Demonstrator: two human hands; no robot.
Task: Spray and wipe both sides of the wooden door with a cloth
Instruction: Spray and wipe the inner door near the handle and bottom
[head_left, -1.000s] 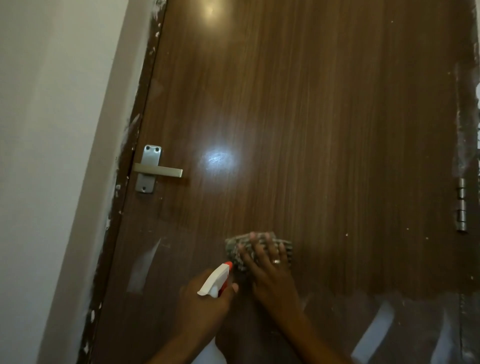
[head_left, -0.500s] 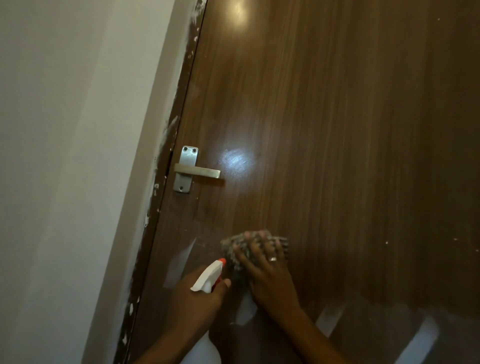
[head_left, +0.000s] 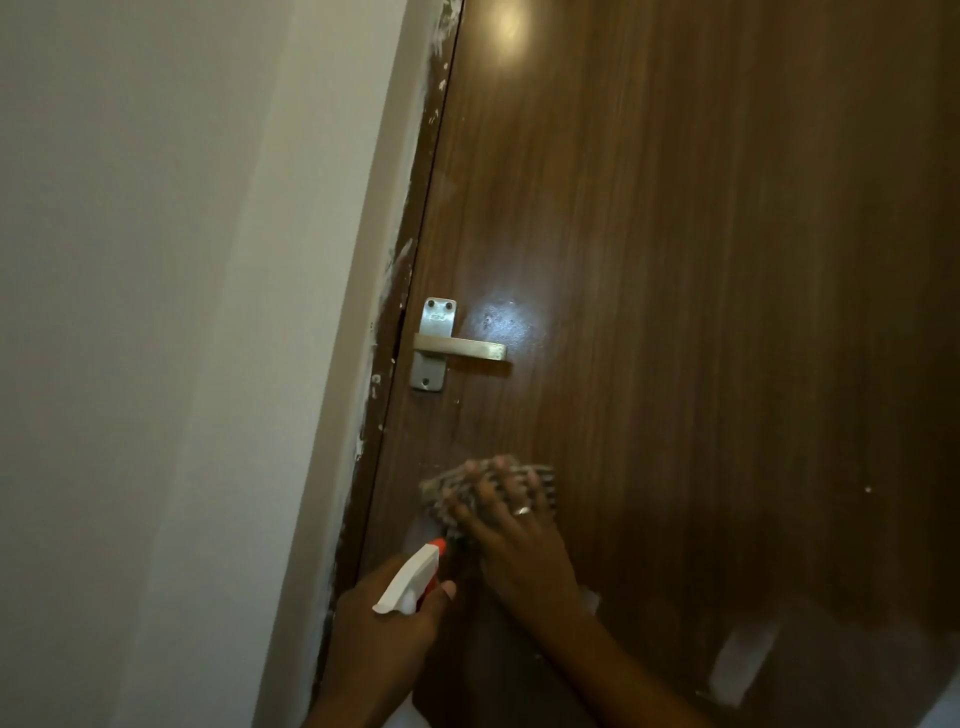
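Observation:
The dark wooden door (head_left: 675, 260) fills the right of the head view, shut in its frame. My right hand (head_left: 514, 540) presses a grey patterned cloth (head_left: 441, 488) flat against the door below the handle, fingers spread over it and a ring on one finger. My left hand (head_left: 379, 629) grips a spray bottle (head_left: 410, 577) with a white head and red nozzle, just left of the cloth; the nozzle points up toward the door. The bottle's body is hidden under my hand.
A metal lever handle (head_left: 457, 348) sticks out from the door's left edge above the cloth. A pale wall (head_left: 156, 364) and paint-flecked door frame (head_left: 395, 322) stand to the left. White paint smears (head_left: 737, 660) mark the lower door.
The view has swung left, showing more wall. My right hand has slid the cloth leftward toward the door's handle edge. My left hand still holds the bottle beside it.

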